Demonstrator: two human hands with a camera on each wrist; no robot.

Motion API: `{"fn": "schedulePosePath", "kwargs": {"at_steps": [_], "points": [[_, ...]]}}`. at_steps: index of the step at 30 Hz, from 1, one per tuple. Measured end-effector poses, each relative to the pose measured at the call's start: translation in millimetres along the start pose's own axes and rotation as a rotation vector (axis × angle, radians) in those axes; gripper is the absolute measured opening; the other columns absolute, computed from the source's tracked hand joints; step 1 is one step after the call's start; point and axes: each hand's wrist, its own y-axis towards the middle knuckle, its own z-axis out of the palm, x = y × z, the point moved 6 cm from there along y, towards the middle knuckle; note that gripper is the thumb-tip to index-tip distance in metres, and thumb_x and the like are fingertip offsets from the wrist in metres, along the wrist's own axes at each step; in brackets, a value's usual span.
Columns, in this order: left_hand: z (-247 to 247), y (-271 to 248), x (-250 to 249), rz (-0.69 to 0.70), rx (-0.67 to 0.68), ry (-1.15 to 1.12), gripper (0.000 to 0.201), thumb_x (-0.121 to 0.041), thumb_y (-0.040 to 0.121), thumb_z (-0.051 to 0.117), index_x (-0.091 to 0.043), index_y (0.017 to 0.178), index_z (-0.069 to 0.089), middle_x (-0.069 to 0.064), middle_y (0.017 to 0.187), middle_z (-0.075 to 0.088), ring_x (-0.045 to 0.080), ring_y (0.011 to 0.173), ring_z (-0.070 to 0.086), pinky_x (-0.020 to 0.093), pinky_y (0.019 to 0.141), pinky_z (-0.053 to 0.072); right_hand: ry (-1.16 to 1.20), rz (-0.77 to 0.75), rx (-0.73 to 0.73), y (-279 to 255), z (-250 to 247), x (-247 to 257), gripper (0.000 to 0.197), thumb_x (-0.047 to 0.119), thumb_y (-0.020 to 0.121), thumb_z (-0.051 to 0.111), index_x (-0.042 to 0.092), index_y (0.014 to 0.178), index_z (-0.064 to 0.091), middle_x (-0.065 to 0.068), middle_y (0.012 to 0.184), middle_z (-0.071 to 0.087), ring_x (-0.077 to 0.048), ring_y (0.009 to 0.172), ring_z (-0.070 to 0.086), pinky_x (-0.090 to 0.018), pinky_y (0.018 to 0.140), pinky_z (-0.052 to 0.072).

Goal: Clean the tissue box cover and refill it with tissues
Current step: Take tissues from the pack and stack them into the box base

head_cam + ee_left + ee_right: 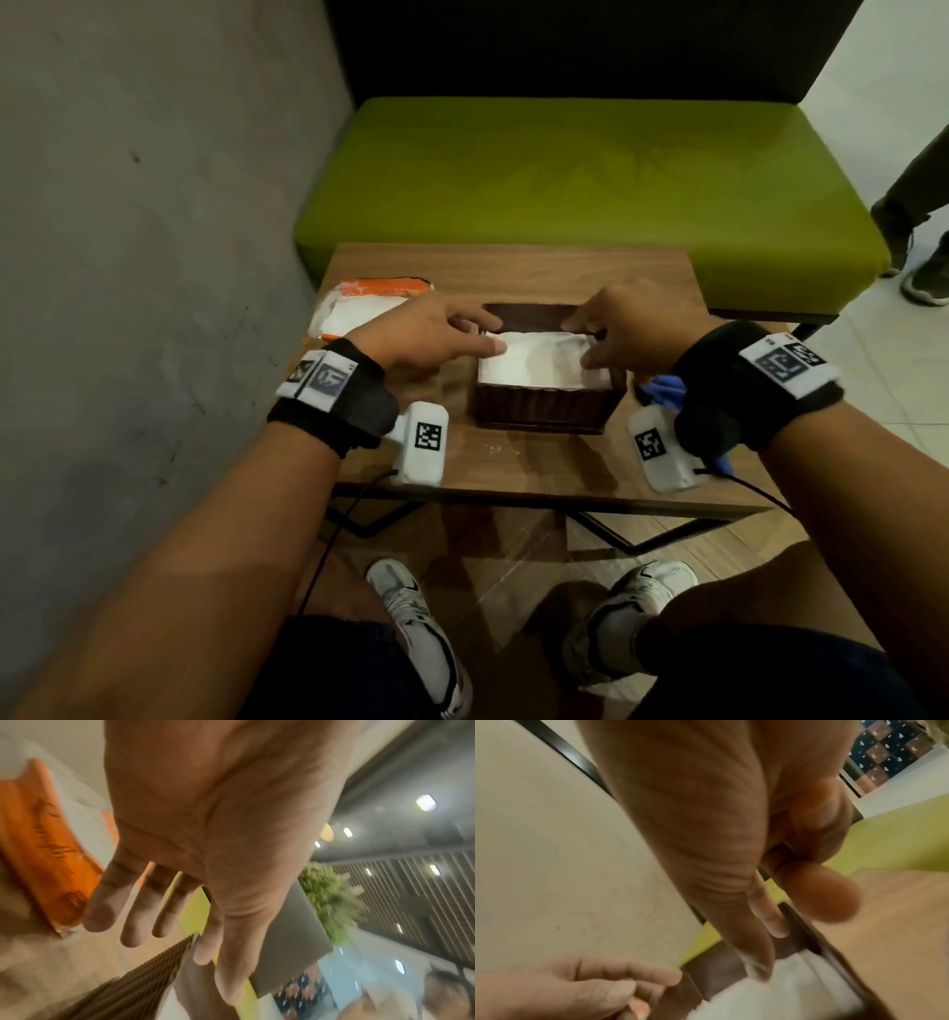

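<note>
White tissues [539, 360] in brown cover [544, 406], seemingly pressed by 2 loose-fingered grips, edges hidden.

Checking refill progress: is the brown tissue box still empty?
No, white tissues fill the brown tissue box between the left hand and right hand.

Right wrist view: both hands at the tissue box cover.
Right hand [706, 821] fingertips touched white tissues [782, 994] inside the brown cover [718, 969]; left hand [564, 990] lay at eight o'clock.

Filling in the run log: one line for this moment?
stage: refilling | left hand: fingers on tissues | right hand: fingers on tissues | box: open, full | tissue pack: open, left of box
</note>
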Motion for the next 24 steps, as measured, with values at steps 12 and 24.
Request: {"fn": "schedulePosePath", "kwargs": {"at_steps": [12,24], "points": [[-90,-54,139,-0.307,-0.848,-0.807,0.009,-0.021,0.101,0.066,-0.021,0.093,0.064,-0.004,0.075,0.061,0.007,0.066,0.063,0.020,0.052,0.048,0.315,-0.259,0.015,73,-16,167,0.006,0.012,0.091,0.073,0.015,0.094,0.077,0.002,0.075,0.071,-0.018,0.069,0.068,-0.034,0.065,0.059],[-57,-16,184,-0.285,-0.528,-0.846,0.023,-0.020,0.107,0.059,-0.019,0.129,0.065,0.007,0.129,0.071,0.020,0.119,0.067,0.040,0.106,0.056,-0.225,-0.223,0.238,157,59,226,0.042,0.027,0.082,0.085,0.012,0.119,0.072,-0.008,0.114,0.072,-0.025,0.093,0.063,-0.031,0.075,0.047]]}}
